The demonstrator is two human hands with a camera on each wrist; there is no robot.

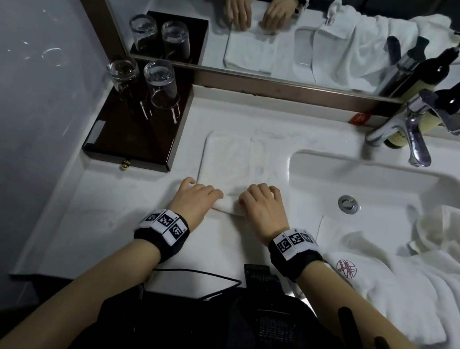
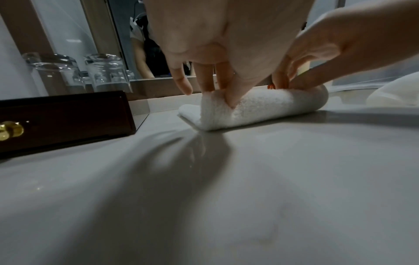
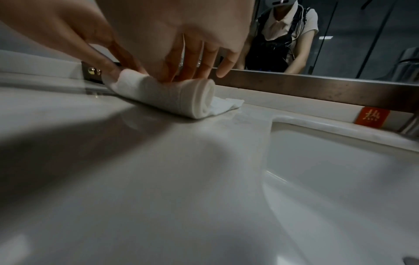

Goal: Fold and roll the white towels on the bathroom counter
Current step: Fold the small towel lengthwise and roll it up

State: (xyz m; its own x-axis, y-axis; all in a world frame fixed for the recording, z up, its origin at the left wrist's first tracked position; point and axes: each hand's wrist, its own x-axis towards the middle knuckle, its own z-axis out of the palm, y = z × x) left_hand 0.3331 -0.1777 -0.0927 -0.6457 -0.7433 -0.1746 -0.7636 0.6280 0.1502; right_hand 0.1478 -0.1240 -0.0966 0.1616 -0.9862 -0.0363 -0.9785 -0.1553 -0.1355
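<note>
A white towel (image 1: 239,161) lies folded into a strip on the counter (image 1: 107,217), left of the sink. Its near end is wound into a small roll (image 1: 229,205). My left hand (image 1: 202,193) grips the roll's left end, my right hand (image 1: 261,203) its right end, fingers curled over the top. In the left wrist view the thumb (image 2: 235,93) presses into the front of the roll (image 2: 267,107) while the fingers reach behind it. The right wrist view shows the roll's spiral end (image 3: 201,96) under my right hand (image 3: 186,59), with flat towel (image 3: 226,104) beyond.
A dark wooden box (image 1: 135,133) with two upturned glasses (image 1: 161,84) stands left of the towel. The sink basin (image 1: 380,192) and chrome faucet (image 1: 407,135) lie to the right. More white towelling (image 1: 412,283) is heaped at the sink's near right. A mirror (image 1: 269,34) backs the counter.
</note>
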